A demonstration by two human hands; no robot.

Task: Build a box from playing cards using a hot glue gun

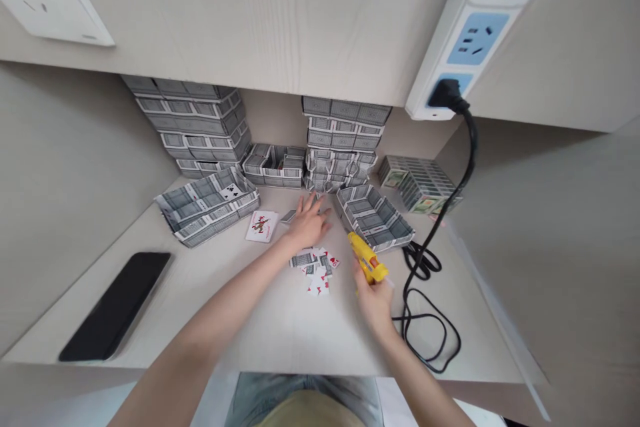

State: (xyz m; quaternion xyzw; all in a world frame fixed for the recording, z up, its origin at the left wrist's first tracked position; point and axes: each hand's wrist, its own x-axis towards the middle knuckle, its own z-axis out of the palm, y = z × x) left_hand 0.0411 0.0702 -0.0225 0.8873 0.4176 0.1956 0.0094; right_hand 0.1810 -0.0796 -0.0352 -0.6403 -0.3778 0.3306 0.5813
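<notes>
My right hand [375, 297] is wrapped round a yellow hot glue gun [367, 258], whose nose points up and left beside a tray made of playing cards [375, 217]. With fingers spread, my left hand [309, 223] reaches over the desk towards the stacks at the back. Under and beside its fingers lie some cards [289, 216], partly hidden; whether it grips one I cannot tell. A joker card [261, 225] tops a small stack left of that hand. Nearer to me is a loose pile of cut card pieces [317, 267].
A second card tray [210, 207] stands at left, with stacked card boxes [200, 123] and another stack [345, 140] behind. A black phone [117, 305] lies front left. The black cord [425, 240] runs from a power strip [465, 47] down to the desk; scissors handles [424, 260] lie near it.
</notes>
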